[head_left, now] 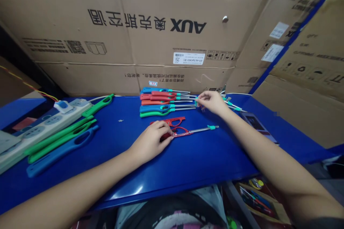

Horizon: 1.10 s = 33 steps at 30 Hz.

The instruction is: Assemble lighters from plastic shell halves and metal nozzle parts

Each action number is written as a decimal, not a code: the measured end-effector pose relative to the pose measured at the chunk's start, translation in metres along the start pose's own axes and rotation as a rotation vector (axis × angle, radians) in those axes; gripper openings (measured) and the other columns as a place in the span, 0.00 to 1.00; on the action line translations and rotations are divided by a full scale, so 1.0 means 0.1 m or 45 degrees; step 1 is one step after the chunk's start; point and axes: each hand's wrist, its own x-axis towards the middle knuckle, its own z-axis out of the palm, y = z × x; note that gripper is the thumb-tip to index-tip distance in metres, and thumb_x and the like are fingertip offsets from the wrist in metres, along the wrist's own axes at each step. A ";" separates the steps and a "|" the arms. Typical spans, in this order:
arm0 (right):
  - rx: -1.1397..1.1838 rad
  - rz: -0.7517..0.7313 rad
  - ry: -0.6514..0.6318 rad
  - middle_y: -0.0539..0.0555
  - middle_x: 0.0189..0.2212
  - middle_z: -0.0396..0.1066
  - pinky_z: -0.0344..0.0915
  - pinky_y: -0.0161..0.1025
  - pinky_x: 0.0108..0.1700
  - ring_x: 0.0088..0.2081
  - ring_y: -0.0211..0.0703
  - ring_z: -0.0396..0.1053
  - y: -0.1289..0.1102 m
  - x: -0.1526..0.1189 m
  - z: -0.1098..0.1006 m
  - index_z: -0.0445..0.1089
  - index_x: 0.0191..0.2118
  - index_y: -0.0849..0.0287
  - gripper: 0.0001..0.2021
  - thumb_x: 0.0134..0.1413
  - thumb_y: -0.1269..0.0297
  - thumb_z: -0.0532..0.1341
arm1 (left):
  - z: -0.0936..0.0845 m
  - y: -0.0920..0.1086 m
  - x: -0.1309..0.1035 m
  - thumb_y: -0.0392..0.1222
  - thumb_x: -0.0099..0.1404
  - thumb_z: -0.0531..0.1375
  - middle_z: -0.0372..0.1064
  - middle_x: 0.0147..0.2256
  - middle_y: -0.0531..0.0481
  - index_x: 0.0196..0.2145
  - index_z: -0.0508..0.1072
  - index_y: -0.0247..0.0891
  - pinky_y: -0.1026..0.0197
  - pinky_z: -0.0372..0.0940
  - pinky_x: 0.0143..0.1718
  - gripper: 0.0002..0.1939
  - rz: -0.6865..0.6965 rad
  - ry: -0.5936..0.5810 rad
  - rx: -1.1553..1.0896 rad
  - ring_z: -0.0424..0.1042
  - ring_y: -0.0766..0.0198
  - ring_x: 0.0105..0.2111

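We log a row of lighters near the blue table's back edge, seemingly complete. Before it lies a red lighter, apparently unclosed, our left hand clamped on its handle; red cover off, just beside. Right hand at a teal cap; grip unclear. Toward the left edge: loose handle pieces.

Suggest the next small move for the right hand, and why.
Probably move the right hand to the red lighter's metal rod: the left hand covers the handle end, the rod lies untouched, and a separate red piece sits beside it.
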 end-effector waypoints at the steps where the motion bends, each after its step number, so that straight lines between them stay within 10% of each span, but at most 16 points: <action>1: 0.188 0.060 -0.099 0.58 0.31 0.79 0.72 0.37 0.33 0.32 0.44 0.77 -0.04 -0.09 0.03 0.70 0.37 0.61 0.10 0.58 0.59 0.63 | 0.00 0.00 0.00 0.37 0.68 0.59 0.73 0.41 0.46 0.38 0.76 0.40 0.53 0.68 0.47 0.04 -0.001 -0.003 -0.012 0.71 0.56 0.44; 6: 0.312 0.076 -0.367 0.55 0.26 0.77 0.71 0.37 0.33 0.30 0.42 0.76 -0.10 -0.27 0.04 0.68 0.30 0.59 0.06 0.54 0.65 0.65 | 0.00 0.02 0.01 0.36 0.67 0.61 0.73 0.41 0.48 0.36 0.76 0.40 0.53 0.67 0.47 0.03 -0.026 0.037 -0.042 0.71 0.57 0.44; 21: -0.375 -0.519 -0.496 0.56 0.35 0.73 0.60 0.37 0.36 0.33 0.40 0.65 -0.02 -0.33 -0.04 0.71 0.35 0.62 0.07 0.62 0.64 0.59 | -0.02 -0.03 -0.02 0.41 0.68 0.62 0.71 0.46 0.46 0.39 0.78 0.40 0.53 0.67 0.52 0.05 0.141 -0.018 -0.032 0.72 0.57 0.49; 33: -0.050 -0.768 -0.658 0.55 0.37 0.72 0.65 0.36 0.39 0.36 0.39 0.69 -0.38 -0.59 0.12 0.73 0.38 0.61 0.04 0.62 0.70 0.60 | 0.03 -0.08 -0.05 0.41 0.67 0.63 0.76 0.45 0.45 0.38 0.82 0.41 0.53 0.71 0.50 0.06 0.158 0.049 -0.004 0.76 0.56 0.46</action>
